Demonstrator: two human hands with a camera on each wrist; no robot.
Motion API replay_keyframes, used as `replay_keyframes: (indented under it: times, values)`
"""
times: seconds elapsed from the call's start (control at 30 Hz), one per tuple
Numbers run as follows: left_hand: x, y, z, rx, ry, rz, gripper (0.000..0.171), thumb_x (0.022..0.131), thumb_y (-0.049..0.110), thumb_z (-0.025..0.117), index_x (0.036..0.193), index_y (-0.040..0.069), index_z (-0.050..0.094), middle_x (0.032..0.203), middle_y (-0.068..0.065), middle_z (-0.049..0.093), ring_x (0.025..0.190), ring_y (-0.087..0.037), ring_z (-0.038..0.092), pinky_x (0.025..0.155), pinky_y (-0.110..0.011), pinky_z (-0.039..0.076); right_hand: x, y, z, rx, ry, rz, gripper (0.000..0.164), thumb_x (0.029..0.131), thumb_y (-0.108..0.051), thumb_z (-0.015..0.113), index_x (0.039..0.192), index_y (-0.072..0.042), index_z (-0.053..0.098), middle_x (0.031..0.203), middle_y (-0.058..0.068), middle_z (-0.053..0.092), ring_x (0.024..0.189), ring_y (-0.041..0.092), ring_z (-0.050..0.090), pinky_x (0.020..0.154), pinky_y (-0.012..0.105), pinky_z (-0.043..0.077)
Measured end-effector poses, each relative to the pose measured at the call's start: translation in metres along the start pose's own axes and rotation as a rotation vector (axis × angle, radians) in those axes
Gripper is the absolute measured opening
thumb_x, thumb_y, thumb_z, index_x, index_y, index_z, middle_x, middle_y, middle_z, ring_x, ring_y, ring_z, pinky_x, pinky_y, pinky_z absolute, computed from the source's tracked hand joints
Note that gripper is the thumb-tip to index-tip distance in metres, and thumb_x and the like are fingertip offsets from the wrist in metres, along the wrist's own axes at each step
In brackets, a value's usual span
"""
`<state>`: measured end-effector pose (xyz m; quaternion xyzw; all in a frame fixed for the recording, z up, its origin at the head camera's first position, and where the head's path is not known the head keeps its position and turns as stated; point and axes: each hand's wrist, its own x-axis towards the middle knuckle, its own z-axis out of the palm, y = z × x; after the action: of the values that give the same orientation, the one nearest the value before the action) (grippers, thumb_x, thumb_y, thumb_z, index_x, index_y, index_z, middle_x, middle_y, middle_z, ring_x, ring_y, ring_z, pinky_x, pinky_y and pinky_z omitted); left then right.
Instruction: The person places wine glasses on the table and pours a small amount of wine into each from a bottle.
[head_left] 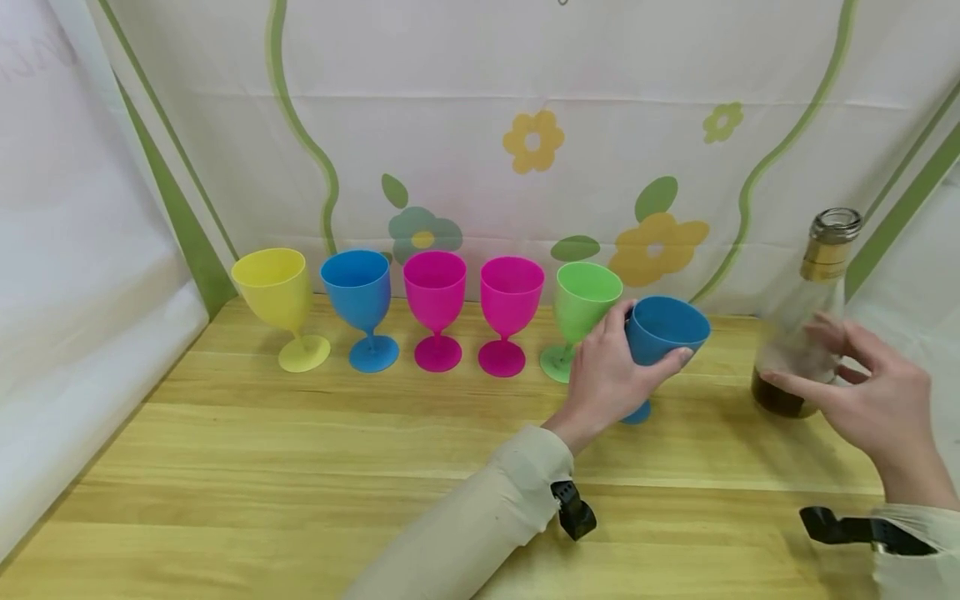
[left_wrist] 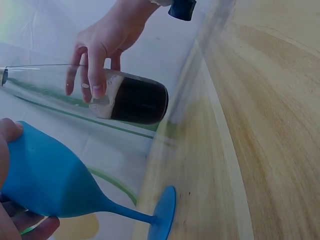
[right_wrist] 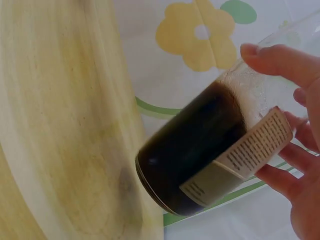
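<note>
My left hand grips the bowl of a blue goblet, thumb on the near side. The goblet leans a little to the right, its foot low at the tabletop in the left wrist view. On the right, my right hand holds a clear glass bottle around its body. Dark liquid with foam on top fills the lower part, and a printed label shows in the right wrist view. The bottle's mouth is uncapped, and its base is close over the table.
Behind my left hand stands a green goblet, partly hidden. Leftward in the same row are two pink goblets, a blue goblet and a yellow goblet. A flowered curtain hangs behind the wooden table.
</note>
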<state>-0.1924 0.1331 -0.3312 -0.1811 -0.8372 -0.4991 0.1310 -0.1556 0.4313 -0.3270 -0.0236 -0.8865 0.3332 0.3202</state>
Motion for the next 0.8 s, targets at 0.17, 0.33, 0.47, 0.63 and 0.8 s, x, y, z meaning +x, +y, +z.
replay_keyframes:
  times: [0.17, 0.33, 0.47, 0.63, 0.8]
  values:
    - [0.000, 0.002, 0.003, 0.007, -0.008, -0.014, 0.079, 0.089, 0.056, 0.080, 0.152, 0.020, 0.048, 0.140, 0.000, 0.070, 0.118, -0.019, 0.072, 0.092, -0.029, 0.060, -0.001, 0.002, -0.003, 0.043, -0.053, 0.097, 0.081, 0.074, -0.013, 0.098, 0.147, -0.024, 0.064, 0.111, -0.041, 0.062, 0.099, -0.023, 0.055, 0.078, -0.005, 0.041]
    - [0.003, 0.006, 0.006, 0.038, -0.011, -0.014, 0.079, 0.090, 0.056, 0.080, 0.152, 0.020, 0.048, 0.139, 0.000, 0.070, 0.116, -0.018, 0.073, 0.091, -0.028, 0.060, -0.001, 0.005, -0.003, 0.094, -0.077, 0.113, 0.076, 0.076, -0.010, 0.096, 0.145, -0.021, 0.065, 0.110, -0.039, 0.065, 0.099, -0.023, 0.059, 0.076, -0.003, 0.045]
    - [0.007, 0.008, 0.010, 0.057, -0.013, -0.013, 0.080, 0.090, 0.055, 0.081, 0.152, 0.019, 0.047, 0.137, 0.000, 0.070, 0.114, -0.016, 0.073, 0.089, -0.026, 0.060, -0.001, 0.007, -0.004, 0.155, -0.114, 0.120, 0.074, 0.078, -0.005, 0.094, 0.143, -0.021, 0.064, 0.111, -0.036, 0.070, 0.100, -0.020, 0.063, 0.074, 0.000, 0.049]
    - [0.012, 0.010, 0.016, 0.084, -0.025, -0.027, 0.081, 0.090, 0.057, 0.080, 0.153, 0.019, 0.047, 0.137, 0.000, 0.070, 0.114, -0.015, 0.072, 0.088, -0.024, 0.060, -0.003, 0.008, -0.003, 0.199, -0.149, 0.124, 0.070, 0.080, -0.002, 0.091, 0.142, -0.022, 0.063, 0.113, -0.035, 0.071, 0.096, -0.016, 0.066, 0.070, 0.004, 0.052]
    - [0.017, 0.011, 0.021, 0.099, -0.028, -0.037, 0.082, 0.089, 0.059, 0.080, 0.153, 0.019, 0.047, 0.134, 0.000, 0.071, 0.111, -0.015, 0.073, 0.084, -0.024, 0.059, -0.004, 0.008, -0.001, 0.214, -0.156, 0.126, 0.071, 0.081, 0.000, 0.090, 0.142, -0.022, 0.063, 0.114, -0.035, 0.071, 0.096, -0.015, 0.067, 0.070, 0.005, 0.052]
